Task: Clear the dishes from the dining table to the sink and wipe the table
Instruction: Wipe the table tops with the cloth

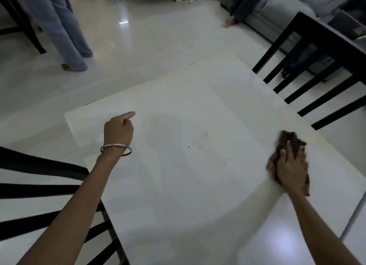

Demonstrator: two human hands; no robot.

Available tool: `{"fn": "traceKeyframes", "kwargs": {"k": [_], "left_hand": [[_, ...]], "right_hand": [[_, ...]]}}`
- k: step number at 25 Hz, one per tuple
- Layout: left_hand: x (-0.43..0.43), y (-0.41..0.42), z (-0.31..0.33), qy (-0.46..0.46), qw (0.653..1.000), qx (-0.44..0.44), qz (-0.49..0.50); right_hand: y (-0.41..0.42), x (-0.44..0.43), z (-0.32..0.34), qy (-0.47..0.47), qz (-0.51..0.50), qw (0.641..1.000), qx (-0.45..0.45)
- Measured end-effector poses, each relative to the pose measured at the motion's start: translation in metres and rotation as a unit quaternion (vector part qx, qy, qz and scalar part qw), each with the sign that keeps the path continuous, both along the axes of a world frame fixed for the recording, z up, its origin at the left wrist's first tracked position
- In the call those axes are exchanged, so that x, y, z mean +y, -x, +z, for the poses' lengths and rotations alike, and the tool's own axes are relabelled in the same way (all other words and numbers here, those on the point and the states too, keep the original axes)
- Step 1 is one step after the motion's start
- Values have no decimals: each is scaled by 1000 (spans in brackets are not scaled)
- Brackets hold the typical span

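Striped brown cloth [289,141] pinned under the right hand [291,169], fingers straight and spread, pressing it to the white table [178,195] near the edge. Left of that hand, a yellowish stain [204,140]. Further left, the left hand [118,129] clenched with forefinger out, grasping nothing. Beyond the right hand, a black slatted chair [316,66]. Glossy pale floor [148,37].

Glossy pale tiled floor [138,37] is seen well beyond the fingers of the left hand [118,132]; a light glint [123,22] is reflected on it. A dark slatted chair [309,70] is set beyond the fingers of the right hand [291,165]. A grey sofa [281,9] is placed farther off. The room is dimly lit.
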State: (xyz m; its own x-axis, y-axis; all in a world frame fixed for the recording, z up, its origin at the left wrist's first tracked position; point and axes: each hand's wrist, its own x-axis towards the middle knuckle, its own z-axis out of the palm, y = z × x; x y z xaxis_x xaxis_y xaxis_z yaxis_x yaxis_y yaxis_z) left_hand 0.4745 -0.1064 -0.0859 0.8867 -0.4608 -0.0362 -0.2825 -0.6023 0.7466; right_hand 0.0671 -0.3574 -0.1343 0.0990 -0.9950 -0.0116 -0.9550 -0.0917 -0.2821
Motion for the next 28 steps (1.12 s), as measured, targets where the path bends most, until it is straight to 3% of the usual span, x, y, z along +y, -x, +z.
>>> {"fn": "traceKeyframes", "kwargs": {"k": [2, 4, 7, 10, 12, 15, 18, 21, 22, 23, 26, 28], "left_hand": [[-9, -11, -2, 23, 1000, -12, 5], [-15, -21, -1, 55, 998, -12, 17], [-19, -30, 1, 94, 995, -10, 29], [-18, -30, 4, 106, 994, -5, 29], [-16, -26, 7, 112, 993, 3, 33], [-15, -13, 13, 125, 991, 14, 42], [-16, 6, 21, 134, 990, 14, 39], [-16, 30, 27, 142, 989, 22, 26], [-15, 36, 28, 145, 989, 28, 24], [-13, 42, 27, 148, 988, 33, 22], [-9, 54, 22, 147, 988, 40, 14], [-9, 59, 21, 142, 989, 43, 3]], "right_hand": [[-26, -43, 1, -16, -58, 998, -5], [-68, -59, -1, -17, -36, 999, 1], [-163, -62, -5, -7, 93, 996, 10], [-255, -30, -8, -10, 244, 969, 31], [-280, 20, -8, 12, 376, 926, 40], [-257, 126, -20, 44, 560, 827, 13], [-184, 244, -34, 8, 667, 745, 12], [-79, 314, -43, 73, 721, 687, 58], [-49, 315, -38, 72, 711, 695, 74], [-25, 304, -31, 58, 675, 732, 68], [8, 219, -14, 47, 448, 892, 32], [11, 142, -8, 34, 241, 970, 11]]}}
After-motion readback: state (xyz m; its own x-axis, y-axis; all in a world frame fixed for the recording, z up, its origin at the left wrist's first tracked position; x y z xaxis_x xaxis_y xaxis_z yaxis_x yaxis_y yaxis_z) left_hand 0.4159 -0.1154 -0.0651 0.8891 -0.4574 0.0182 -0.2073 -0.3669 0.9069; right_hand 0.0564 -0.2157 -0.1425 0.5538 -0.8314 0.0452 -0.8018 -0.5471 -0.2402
